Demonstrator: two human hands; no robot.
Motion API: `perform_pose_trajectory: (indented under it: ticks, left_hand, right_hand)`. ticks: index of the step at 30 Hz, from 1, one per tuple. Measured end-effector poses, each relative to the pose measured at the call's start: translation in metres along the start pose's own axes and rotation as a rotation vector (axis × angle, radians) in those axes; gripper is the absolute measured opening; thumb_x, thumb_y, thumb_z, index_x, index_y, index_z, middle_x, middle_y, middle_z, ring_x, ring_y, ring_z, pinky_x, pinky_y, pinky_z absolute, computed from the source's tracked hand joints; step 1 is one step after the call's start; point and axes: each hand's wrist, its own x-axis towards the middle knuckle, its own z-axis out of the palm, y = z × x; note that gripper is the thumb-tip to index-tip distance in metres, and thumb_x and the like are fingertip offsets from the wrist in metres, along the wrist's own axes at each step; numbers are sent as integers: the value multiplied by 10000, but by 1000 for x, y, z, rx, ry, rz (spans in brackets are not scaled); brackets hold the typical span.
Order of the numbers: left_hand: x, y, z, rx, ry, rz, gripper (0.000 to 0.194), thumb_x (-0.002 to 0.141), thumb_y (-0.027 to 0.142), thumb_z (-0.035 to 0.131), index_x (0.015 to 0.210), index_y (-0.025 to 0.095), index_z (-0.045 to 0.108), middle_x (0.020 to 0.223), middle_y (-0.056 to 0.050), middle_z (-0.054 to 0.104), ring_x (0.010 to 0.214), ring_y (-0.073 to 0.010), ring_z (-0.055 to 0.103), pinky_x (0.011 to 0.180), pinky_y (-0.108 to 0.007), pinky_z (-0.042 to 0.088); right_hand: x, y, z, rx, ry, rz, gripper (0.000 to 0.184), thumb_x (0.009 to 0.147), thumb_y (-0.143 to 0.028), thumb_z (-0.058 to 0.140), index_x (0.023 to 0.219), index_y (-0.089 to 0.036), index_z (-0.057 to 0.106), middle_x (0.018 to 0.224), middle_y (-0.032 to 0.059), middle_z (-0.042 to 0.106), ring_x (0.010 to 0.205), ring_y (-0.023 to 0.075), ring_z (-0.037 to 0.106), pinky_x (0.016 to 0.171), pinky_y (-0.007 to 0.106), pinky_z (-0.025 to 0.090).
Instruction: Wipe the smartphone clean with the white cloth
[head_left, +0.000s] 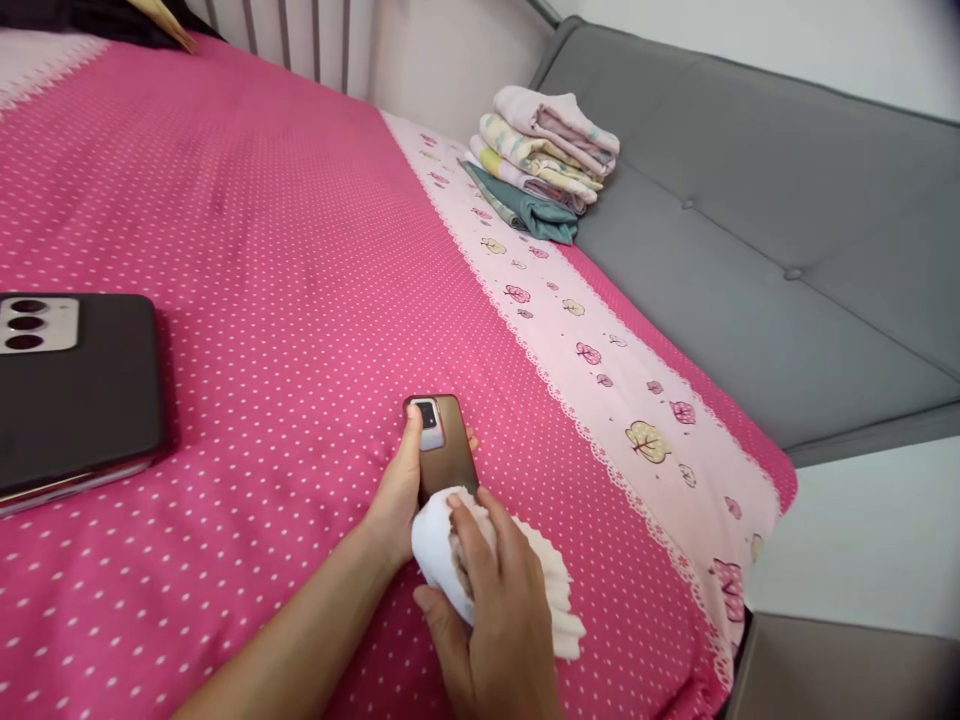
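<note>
My left hand (396, 500) is closed around a brownish-gold phone (454, 450), its back and camera block facing up. The thumb lies along the camera edge, and fingertips show at the far side. A bunched white cloth (433, 540) covers the lower end of the phone, with a ribbed, wavy edge trailing to the right. Over that cloth my right hand (501, 590) is curled, fingers on top and thumb at its near side, pressing it against the phone. The cloth hides the phone's lower part.
A dark phone (82, 400) with several lenses lies at the left on the pink dotted bedspread (300, 250). Folded clothes (544, 165) are stacked by the grey padded headboard (750, 230). A grey-brown furniture piece (840, 670) stands beyond the bed's edge at lower right.
</note>
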Motion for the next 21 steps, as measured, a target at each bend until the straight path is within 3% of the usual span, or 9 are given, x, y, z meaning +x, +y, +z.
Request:
perform_pose_trajectory:
  ticks: [3, 9, 15, 21]
  left_hand:
    - [-1, 2, -1, -75, -62, 16, 621, 729, 701, 489, 875, 120, 654, 691, -85, 668, 548, -182, 608, 584, -331, 530]
    - [-6, 3, 2, -45, -41, 134, 629, 802, 667, 383, 836, 105, 662, 678, -113, 675, 623, -224, 648, 620, -349, 548]
    - [-5, 2, 1, -53, -69, 132, 608, 816, 650, 369, 794, 121, 669, 781, -131, 704, 735, -250, 668, 680, -351, 549]
    - [-6, 3, 2, -62, -87, 127, 609, 832, 630, 347, 790, 115, 669, 780, -133, 707, 750, -258, 672, 712, -367, 547]
  right_hand:
    - [0, -1, 3, 10, -35, 47, 504, 881, -350, 505, 1354, -208, 405, 1323, 149, 440, 1154, 290, 483, 878, 459, 469]
    - [19, 6, 10, 12, 11, 157, 422, 896, -317, 477, 1300, -195, 462, 1235, 143, 493, 1110, 273, 499, 858, 439, 468]
    - [42, 18, 21, -44, 50, 279, 394, 923, -340, 418, 1255, -146, 504, 1176, 153, 527, 1068, 289, 508, 844, 459, 467]
    - [40, 20, 24, -74, 50, 323, 422, 937, -391, 372, 1251, -145, 512, 1147, 147, 547, 1030, 280, 528, 816, 434, 476]
